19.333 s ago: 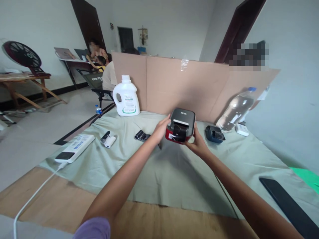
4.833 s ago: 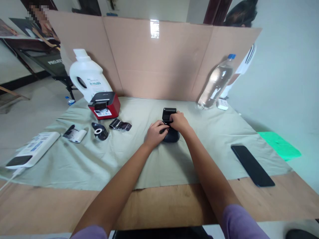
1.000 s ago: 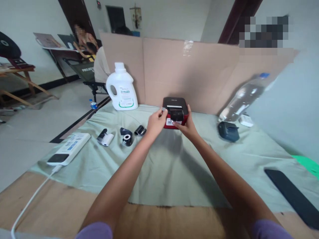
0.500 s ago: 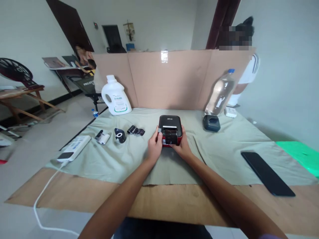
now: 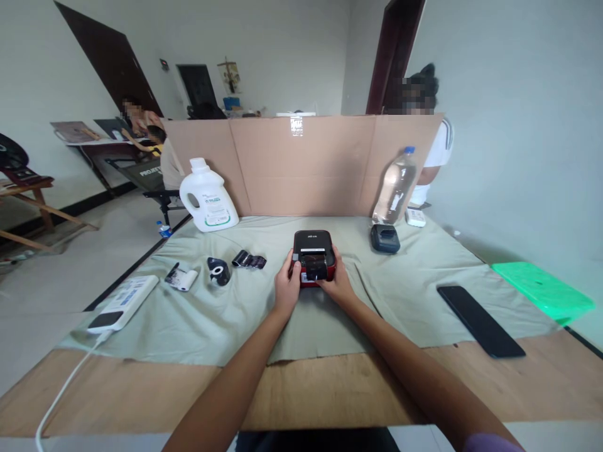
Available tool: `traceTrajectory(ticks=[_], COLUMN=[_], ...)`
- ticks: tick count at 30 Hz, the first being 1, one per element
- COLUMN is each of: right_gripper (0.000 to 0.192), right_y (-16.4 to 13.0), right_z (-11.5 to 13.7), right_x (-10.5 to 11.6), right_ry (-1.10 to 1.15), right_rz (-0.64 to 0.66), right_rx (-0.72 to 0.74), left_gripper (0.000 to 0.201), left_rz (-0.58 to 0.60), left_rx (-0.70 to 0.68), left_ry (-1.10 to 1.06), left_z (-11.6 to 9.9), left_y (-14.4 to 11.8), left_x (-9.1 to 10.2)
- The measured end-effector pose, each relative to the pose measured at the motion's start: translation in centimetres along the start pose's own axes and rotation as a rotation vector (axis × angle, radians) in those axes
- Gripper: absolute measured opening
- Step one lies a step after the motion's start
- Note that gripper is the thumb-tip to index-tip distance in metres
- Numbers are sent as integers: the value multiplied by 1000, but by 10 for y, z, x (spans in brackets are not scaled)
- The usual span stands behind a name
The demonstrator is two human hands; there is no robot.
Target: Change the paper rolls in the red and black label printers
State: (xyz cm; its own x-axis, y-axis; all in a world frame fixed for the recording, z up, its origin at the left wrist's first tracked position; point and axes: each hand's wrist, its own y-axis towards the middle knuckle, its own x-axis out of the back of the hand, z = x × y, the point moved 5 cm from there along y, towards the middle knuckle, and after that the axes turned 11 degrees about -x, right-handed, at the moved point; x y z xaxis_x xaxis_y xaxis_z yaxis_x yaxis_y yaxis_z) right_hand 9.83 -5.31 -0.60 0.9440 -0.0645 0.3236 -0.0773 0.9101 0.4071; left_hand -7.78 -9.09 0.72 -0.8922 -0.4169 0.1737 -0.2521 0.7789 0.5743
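Note:
A small red and black label printer [image 5: 313, 248] stands on the grey-green cloth [image 5: 235, 314] at the middle of the table. My left hand [image 5: 286, 286] grips its left side and my right hand [image 5: 337, 284] holds its right front corner. To the left lie a black ribbon strip [image 5: 249, 260], a black roll [image 5: 218, 271] and a small white and black device [image 5: 181, 277]. A dark blue device [image 5: 385, 238] sits further back on the right.
A white detergent jug [image 5: 207, 198] and a clear water bottle [image 5: 394, 186] stand before the cardboard screen [image 5: 301, 166]. A white power bank [image 5: 123, 303] with cable lies left, a black phone [image 5: 479, 320] right, a green tray [image 5: 541, 291] far right. People are behind the screen.
Both hands have brought the printer from near the cardboard screen toward me and set it on the cloth. The camera has tilted up and back, showing more of the room.

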Motion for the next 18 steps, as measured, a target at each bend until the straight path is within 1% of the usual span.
traceTrajectory(ticks=[5, 12, 16, 18], right_gripper=[102, 99, 99, 99], right_y=[0, 1, 2, 2], right_z=[1, 0, -2, -3], right_x=[1, 0, 1, 1], right_ry=[-10, -16, -29, -28], right_rz=[-17, -24, -25, -25], right_rx=[-13, -9, 2, 2], left_gripper=[33, 26, 20, 20], left_rz=[7, 80, 63, 58], left_rx=[-42, -3, 20, 38], left_ry=[-62, -108, -162, -167], left_z=[-3, 14, 21, 23], left_y=[1, 7, 14, 16], left_x=[2, 0, -3, -4])
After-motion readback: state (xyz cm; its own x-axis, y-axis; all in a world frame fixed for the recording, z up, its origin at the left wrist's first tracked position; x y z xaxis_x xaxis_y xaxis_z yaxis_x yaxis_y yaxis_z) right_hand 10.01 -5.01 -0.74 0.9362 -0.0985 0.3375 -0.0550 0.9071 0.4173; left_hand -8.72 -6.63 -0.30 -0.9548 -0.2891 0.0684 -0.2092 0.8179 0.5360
